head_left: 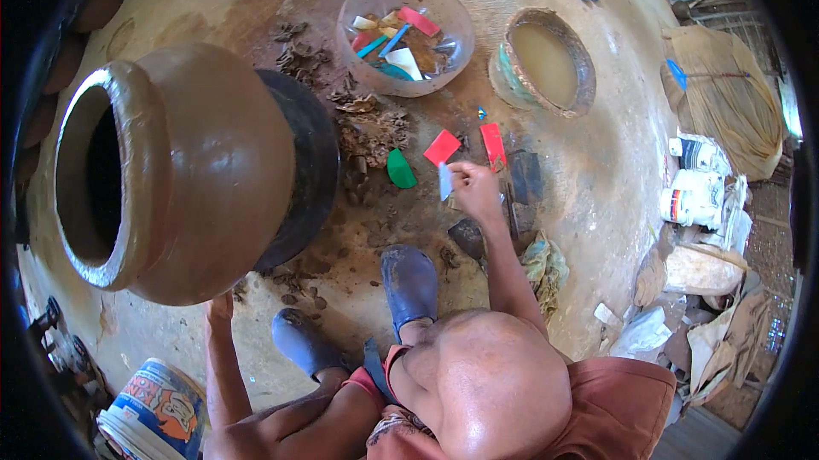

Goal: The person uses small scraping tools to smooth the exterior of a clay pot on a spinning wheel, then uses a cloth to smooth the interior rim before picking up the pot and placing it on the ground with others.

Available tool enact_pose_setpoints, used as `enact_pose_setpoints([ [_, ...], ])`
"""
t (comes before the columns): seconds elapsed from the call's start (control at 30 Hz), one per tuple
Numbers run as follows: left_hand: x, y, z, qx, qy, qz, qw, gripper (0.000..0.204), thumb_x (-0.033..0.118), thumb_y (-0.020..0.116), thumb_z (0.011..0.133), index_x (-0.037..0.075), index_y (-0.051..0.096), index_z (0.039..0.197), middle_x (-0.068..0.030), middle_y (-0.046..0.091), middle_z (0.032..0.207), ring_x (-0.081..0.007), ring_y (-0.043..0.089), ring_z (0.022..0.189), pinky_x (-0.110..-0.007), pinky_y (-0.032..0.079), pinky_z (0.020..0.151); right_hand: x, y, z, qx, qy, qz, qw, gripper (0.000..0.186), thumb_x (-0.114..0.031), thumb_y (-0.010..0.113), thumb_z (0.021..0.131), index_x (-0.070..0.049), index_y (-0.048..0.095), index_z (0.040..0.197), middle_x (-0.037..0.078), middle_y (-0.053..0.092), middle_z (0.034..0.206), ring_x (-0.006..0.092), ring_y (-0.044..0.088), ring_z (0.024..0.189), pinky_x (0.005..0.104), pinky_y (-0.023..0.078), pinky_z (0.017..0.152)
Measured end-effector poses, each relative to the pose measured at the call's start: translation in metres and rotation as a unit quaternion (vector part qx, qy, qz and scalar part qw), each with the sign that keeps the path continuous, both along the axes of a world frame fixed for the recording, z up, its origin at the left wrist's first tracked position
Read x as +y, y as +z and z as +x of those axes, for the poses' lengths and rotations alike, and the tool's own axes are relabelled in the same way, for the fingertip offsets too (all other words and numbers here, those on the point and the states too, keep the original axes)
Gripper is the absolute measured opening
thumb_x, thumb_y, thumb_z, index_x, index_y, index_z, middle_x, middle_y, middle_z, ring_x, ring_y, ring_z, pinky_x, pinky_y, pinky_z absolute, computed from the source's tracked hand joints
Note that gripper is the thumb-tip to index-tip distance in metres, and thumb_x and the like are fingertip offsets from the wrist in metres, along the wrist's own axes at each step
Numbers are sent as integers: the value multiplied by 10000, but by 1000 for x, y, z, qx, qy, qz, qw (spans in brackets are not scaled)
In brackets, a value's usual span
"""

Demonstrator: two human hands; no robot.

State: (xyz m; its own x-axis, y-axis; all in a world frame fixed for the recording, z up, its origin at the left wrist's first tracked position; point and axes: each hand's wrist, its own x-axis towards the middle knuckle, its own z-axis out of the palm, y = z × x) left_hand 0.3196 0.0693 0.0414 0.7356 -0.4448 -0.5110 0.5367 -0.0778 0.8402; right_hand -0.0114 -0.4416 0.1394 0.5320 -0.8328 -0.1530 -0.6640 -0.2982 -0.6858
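My right hand (476, 191) is closed, pinching a small pale blue flat piece (445, 181) between thumb and fingers, low over the floor. Close by lie a red square piece (443, 148), a red strip (494, 146) and a green half-round piece (400, 169). On my left, a large brown clay pot (213, 170) with a wide thick rim leans over on its side against a dark round base (300, 170). My left hand (220, 306) is at the pot's lower side; its fingers are hidden behind the pot.
A clear plastic basin (465, 51) holds coloured pieces in murky water. Right of it stands a bucket (589, 93) of cloudy water. Clay scraps (375, 132), a dark flat piece (526, 177) and a crumpled bag (544, 266) lie around. White tubs (695, 196) line the right side.
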Motion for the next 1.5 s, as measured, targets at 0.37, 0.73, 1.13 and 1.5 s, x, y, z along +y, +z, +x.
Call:
enact_pose_setpoints([
  [0.37,-2,23,1,12,-92,-26,995,570,365,654,1020,100,480,1495,-103,525,1501,-290,522,1356,-545,432,1126,-4,16,-21,-17,-55,-128,990,224,-30,665,843,-19,747,1051,193,731,1025,373,715,927,435,570,839],
  [0.73,33,-20,-2,15,35,5,999,416,284,666,1005,58,590,1345,-86,646,1238,-216,621,1050,-383,541,856,69,6,85,70,169,-151,971,387,-258,775,841,-60,677,1158,112,628,1078,333,637,1054,447,550,874],
  [1.13,-93,112,7,-1,84,174,981,606,557,506,1051,141,488,1492,-49,699,1190,-181,669,986,-398,569,790,10,129,86,-27,124,-258,958,183,-65,658,922,-4,727,1080,197,668,916,400,661,853,490,516,764],
  [1.5,-139,87,123,-205,26,175,963,708,609,546,981,37,631,1390,-256,658,1339,-373,616,1285,-444,450,1090,108,408,312,-53,625,-620,472,307,-156,720,812,-92,766,1110,58,671,1105,238,644,1027,396,524,837],
])
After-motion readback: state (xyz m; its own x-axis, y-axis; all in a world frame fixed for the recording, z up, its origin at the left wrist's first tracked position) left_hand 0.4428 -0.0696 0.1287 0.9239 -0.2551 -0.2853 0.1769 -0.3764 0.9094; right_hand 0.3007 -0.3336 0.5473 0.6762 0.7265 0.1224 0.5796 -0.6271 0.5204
